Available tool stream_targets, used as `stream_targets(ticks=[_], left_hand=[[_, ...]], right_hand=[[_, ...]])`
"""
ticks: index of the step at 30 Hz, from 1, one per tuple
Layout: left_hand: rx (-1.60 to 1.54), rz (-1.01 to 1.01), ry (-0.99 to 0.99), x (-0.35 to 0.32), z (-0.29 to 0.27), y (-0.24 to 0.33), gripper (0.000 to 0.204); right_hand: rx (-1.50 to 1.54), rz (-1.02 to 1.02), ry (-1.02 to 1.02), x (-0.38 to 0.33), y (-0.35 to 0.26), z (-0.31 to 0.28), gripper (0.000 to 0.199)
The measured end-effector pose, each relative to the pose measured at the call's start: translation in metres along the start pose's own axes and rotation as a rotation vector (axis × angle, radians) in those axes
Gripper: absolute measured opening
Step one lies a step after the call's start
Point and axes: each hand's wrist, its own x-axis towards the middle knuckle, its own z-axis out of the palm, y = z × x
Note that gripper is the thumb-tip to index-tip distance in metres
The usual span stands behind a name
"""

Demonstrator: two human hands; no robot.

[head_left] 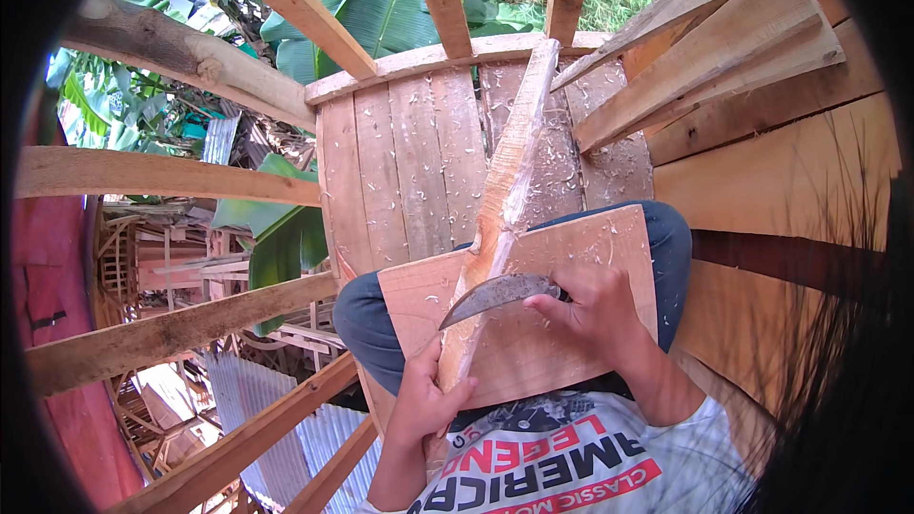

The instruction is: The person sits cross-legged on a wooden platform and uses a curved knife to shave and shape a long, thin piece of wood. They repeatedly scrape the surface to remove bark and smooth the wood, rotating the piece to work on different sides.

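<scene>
My left hand (433,398) is closed around the near end of a long, rough piece of wood (503,192). The piece slants away from me, and its far end rests near the edge of the plank floor. A curved knife (495,297) is gripped in my right hand (598,309); most of its handle is hidden by the fingers. Its blade lies across the wood, a little beyond my left hand, pointing left. Under the wood a flat board (600,262) sits across my lap, with small shavings on it.
Curly shavings are scattered over the plank floor (400,167). Several rough wood pieces (709,52) lean at the right against a plank wall (771,171). Wooden rails (171,174) run along the left side, with corrugated sheets (252,400) below. Large green leaves (381,14) grow beyond.
</scene>
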Motion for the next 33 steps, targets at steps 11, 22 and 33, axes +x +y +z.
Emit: stream_targets(ticks=[11, 22, 33], left_hand=[[0.090, -0.012, 0.096, -0.009, 0.004, -0.005, 0.052], [0.024, -0.003, 0.105, -0.008, 0.003, 0.002, 0.060], [-0.136, -0.139, -0.032, -0.024, 0.005, -0.006, 0.059]], right_hand=[[-0.176, 0.029, 0.119, 0.018, 0.012, -0.009, 0.047], [-0.197, 0.006, 0.214, 0.026, 0.008, 0.000, 0.049], [-0.177, 0.094, 0.160, 0.003, -0.005, -0.020, 0.048]])
